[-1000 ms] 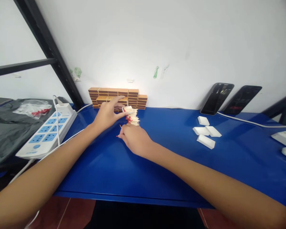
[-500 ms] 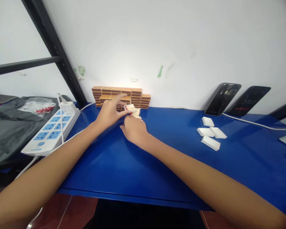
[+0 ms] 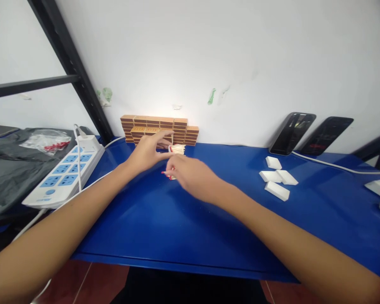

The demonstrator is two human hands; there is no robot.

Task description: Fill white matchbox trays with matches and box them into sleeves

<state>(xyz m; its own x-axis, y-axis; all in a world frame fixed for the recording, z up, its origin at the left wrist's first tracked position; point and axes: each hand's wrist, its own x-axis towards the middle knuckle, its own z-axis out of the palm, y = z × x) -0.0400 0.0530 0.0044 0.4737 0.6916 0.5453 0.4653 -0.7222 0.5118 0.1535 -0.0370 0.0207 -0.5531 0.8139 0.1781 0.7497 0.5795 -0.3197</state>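
My left hand (image 3: 148,151) is curled round a small white matchbox tray (image 3: 170,148), thumb on the near side and fingers on the far side. Pale matches (image 3: 178,149) fill the tray, their sticks pointing right. My right hand (image 3: 190,174) is just in front, its fingers pinched together at a bunch of red-headed matches (image 3: 171,177). The heads show below the fingertips; the rest of that bunch is hidden by the hand. Behind both hands, brown matchboxes (image 3: 160,122) are stacked in rows against the wall.
Several white trays (image 3: 277,191) lie on the blue table (image 3: 139,228) at right. Two dark phones (image 3: 293,133) lean on the wall, with a white cable (image 3: 332,166) nearby. At left are a power strip (image 3: 63,173) and a plastic bag (image 3: 46,141) with red pieces.
My right hand has drawn back toward me and slightly right, away from the tray. Red match heads now show under its fingers. My left hand stays by the tray.
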